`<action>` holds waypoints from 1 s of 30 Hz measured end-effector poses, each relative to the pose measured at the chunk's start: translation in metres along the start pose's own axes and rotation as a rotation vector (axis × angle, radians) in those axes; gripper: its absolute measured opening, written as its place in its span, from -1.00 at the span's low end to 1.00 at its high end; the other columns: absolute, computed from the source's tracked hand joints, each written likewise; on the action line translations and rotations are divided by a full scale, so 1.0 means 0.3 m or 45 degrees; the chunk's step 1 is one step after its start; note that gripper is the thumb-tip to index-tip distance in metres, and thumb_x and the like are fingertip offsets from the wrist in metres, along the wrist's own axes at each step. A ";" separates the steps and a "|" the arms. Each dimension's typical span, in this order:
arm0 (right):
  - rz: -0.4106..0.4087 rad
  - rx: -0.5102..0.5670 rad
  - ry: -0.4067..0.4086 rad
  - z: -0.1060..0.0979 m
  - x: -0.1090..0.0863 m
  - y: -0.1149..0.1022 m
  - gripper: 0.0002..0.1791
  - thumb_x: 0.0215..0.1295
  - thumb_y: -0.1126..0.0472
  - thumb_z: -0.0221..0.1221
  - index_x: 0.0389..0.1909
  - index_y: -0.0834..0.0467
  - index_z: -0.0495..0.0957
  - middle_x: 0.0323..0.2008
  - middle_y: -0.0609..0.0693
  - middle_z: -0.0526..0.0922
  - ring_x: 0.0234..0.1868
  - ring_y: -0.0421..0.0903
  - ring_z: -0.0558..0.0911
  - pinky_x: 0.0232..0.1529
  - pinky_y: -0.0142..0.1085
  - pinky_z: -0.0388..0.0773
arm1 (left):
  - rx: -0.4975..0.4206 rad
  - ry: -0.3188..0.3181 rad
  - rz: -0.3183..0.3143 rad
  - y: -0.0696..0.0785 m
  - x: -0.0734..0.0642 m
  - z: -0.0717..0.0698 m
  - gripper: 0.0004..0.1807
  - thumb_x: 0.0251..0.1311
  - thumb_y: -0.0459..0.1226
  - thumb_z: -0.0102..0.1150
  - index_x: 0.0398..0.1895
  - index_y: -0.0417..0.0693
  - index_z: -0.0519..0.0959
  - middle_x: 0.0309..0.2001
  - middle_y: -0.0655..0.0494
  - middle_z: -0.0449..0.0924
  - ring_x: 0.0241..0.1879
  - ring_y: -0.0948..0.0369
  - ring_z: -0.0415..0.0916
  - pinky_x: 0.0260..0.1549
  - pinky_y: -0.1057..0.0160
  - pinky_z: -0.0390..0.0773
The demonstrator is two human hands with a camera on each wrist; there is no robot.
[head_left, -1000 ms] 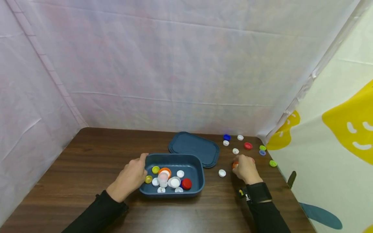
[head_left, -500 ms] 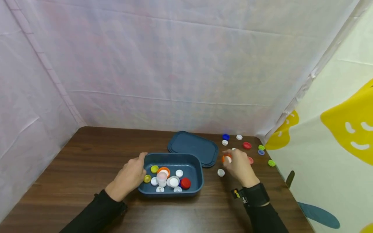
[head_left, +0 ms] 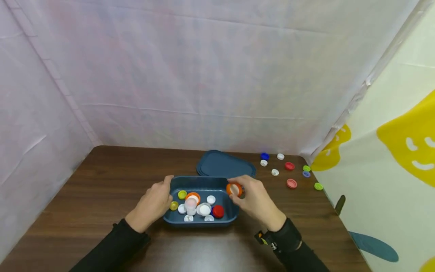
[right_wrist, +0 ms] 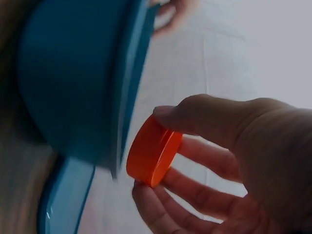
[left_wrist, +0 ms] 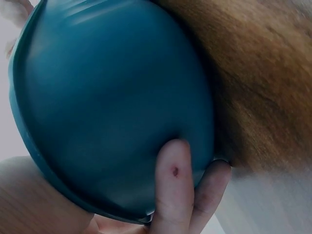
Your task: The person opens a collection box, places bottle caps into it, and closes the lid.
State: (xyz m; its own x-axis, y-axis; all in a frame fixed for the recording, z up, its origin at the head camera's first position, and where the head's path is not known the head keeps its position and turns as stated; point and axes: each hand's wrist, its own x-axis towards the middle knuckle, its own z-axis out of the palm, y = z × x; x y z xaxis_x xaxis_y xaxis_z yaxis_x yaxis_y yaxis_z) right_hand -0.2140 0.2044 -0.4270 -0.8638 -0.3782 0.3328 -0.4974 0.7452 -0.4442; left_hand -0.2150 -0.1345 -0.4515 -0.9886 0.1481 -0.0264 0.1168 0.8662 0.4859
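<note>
A dark blue plastic container stands on the table, with several bottle caps inside: white, yellow-green, orange and red. My left hand grips its left end, and in the left wrist view two fingers lie against the container's outer wall. Over the right rim my right hand pinches an orange bottle cap, which has a pale middle in the head view. Thumb and fingertips hold this orange cap by its edges, tilted, close beside the container's wall in the right wrist view.
The matching blue lid lies behind the container. Several loose caps are spread at the table's back right, among them a blue cap, a red cap and a pink-red cap. A white cloth wall rises behind.
My right hand has picked the orange cap up from the right side of the table and carried it left to the container's right rim. The left hand has stayed on the container.
</note>
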 end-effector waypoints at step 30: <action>-0.027 -0.030 -0.026 0.010 0.000 0.030 -0.52 0.41 0.29 0.61 0.33 0.14 0.82 0.20 0.13 0.87 0.25 0.11 0.85 0.21 0.04 0.86 | -0.024 -0.033 -0.046 0.001 0.013 0.004 -0.28 0.64 -0.41 0.24 0.76 -0.32 0.27 0.36 -0.45 0.71 -0.27 0.13 0.70 -0.38 0.22 0.76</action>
State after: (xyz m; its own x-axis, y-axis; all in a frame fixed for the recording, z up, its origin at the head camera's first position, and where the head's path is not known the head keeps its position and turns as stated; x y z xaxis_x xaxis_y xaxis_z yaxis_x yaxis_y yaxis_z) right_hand -0.2187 0.2095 -0.4334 -0.8548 -0.4049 0.3247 -0.5137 0.7495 -0.4176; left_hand -0.2188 -0.1332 -0.4525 -0.9893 0.1295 -0.0665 0.0792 0.8620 0.5007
